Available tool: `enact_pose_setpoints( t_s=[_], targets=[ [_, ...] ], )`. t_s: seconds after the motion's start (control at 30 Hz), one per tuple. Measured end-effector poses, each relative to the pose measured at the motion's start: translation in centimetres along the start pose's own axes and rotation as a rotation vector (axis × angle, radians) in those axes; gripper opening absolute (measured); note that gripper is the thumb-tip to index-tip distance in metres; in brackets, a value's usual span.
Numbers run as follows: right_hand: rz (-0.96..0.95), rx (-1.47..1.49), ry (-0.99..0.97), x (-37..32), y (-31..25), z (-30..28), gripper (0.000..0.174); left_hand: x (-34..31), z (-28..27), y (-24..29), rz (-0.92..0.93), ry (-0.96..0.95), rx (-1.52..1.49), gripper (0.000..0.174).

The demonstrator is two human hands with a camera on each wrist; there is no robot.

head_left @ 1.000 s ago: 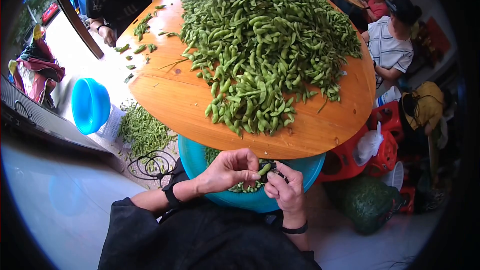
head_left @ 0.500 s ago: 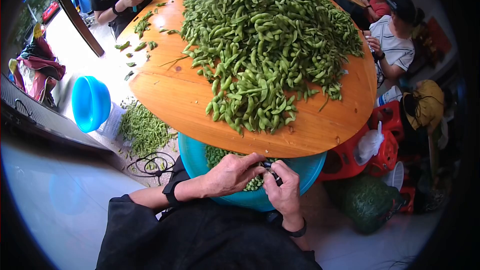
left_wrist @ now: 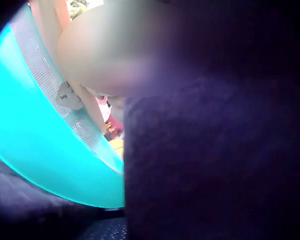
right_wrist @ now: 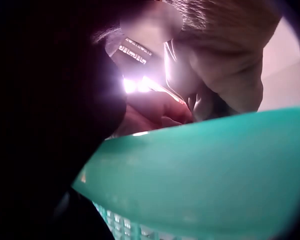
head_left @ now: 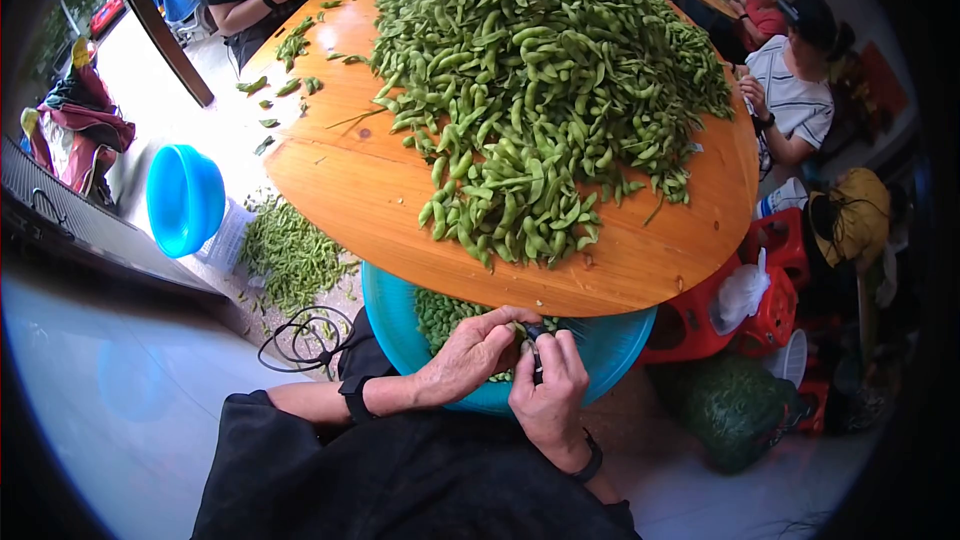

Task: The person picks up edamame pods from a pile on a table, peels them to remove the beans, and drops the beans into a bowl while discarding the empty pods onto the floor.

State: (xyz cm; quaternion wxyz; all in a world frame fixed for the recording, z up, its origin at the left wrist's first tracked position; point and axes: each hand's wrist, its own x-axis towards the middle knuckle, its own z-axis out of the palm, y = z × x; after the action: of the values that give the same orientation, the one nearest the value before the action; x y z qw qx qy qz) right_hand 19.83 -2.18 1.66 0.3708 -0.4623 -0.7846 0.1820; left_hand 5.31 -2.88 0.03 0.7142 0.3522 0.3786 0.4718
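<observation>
Over the teal basin, my two hands meet just below the table edge. Thumb and fingers of my left hand pinch a green soybean pod, mostly hidden by the fingers. My right hand grips a small black tool against the pod; its exact kind I cannot tell. Shelled green beans lie in the basin under the hands. In the right wrist view the right hand is above the basin's rim. Dark cloth covers much of the left wrist view, beside the basin.
A large heap of soybean pods covers the wooden table. Empty-looking pods lie on the floor by a blue tub and black cable. Red stools stand right. Other people sit around.
The pod, plainly visible between my hands a second ago, is now mostly behind the fingers. My right hand has shifted left and lower. The person at far left has brought both hands onto the table edge.
</observation>
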Motion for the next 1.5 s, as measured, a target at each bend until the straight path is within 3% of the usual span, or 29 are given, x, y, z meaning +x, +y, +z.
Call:
enact_pose_setpoints(
  t_s=[0.23,0.3,0.53,0.63,0.73,0.77,0.87,0.9,0.93,1.0,1.1,1.2,1.27,1.33,1.4,1.43,1.47,1.5],
  targets=[
    [-0.005,0.028,0.013,0.0,0.4,0.4,0.009,0.0,-0.1,-0.3,-0.105,0.033,-0.152,0.038],
    [0.012,0.053,0.007,0.0,0.6,0.4,0.008,0.1,-0.6,-0.7,-0.083,-0.048,-0.199,0.039],
    [0.046,0.097,0.033,0.1,0.8,-0.1,0.006,0.3,-0.6,-0.7,-0.134,-0.057,-0.263,0.042],
    [0.147,0.192,0.031,0.0,1.4,-1.1,0.005,0.1,-1.6,-0.9,-0.058,-0.139,-0.062,0.043],
    [0.36,0.334,0.053,-0.1,2.0,-3.9,0.006,0.0,-3.3,-1.3,0.134,-0.343,0.654,0.033],
    [0.391,0.331,0.084,-0.2,2.3,-5.6,0.005,-0.1,-3.7,-1.0,0.366,-0.382,0.849,0.023],
    [0.494,0.075,0.049,-1.2,5.4,-11.5,0.003,-0.1,-4.5,2.7,0.455,-0.313,1.047,0.018],
    [0.436,-0.163,-0.061,-1.7,6.5,-13.6,0.007,-0.4,-4.3,4.5,0.55,-0.141,1.12,0.016],
    [0.442,-0.272,-0.109,-2.0,6.9,-14.8,0.013,0.2,-4.9,5.3,0.62,-0.032,1.237,0.025],
    [0.381,-0.363,-0.051,-2.3,7.5,-15.4,0.016,1.3,-5.7,6.9,0.742,0.087,1.53,0.038],
    [0.38,-0.35,-0.008,-1.4,6.8,-14.4,0.006,3.1,-6.9,7.5,0.872,0.02,1.733,0.045],
    [0.238,-0.281,-0.018,-0.1,5.8,-11.5,0.006,3.9,-6.8,7.6,0.867,-0.037,1.877,0.045],
    [0.271,-0.164,-0.032,1.0,4.1,-9.4,0.005,4.1,-6.9,7.6,0.924,-0.025,1.791,0.04],
    [0.152,-0.079,-0.028,1.4,3.8,-7.2,0.004,4.1,-6.5,7.4,0.981,-0.02,1.704,0.037],
    [0.27,0.119,-0.083,1.6,2.9,-5.5,0.005,3.5,-5.2,6.5,0.799,0.131,1.196,0.029],
    [0.321,0.209,-0.091,1.5,2.8,-4.5,0.003,2.9,-4.6,6.5,0.576,0.113,0.934,0.016],
    [0.41,0.423,-0.108,1.8,1.8,-3.7,0.004,2.5,-4.2,5.9,0.576,0.107,0.934,0.016],
    [0.439,0.54,-0.137,1.6,1.7,-3.0,0.004,2.2,-3.7,5.1,0.352,-0.009,0.477,0.011]
  ],
)
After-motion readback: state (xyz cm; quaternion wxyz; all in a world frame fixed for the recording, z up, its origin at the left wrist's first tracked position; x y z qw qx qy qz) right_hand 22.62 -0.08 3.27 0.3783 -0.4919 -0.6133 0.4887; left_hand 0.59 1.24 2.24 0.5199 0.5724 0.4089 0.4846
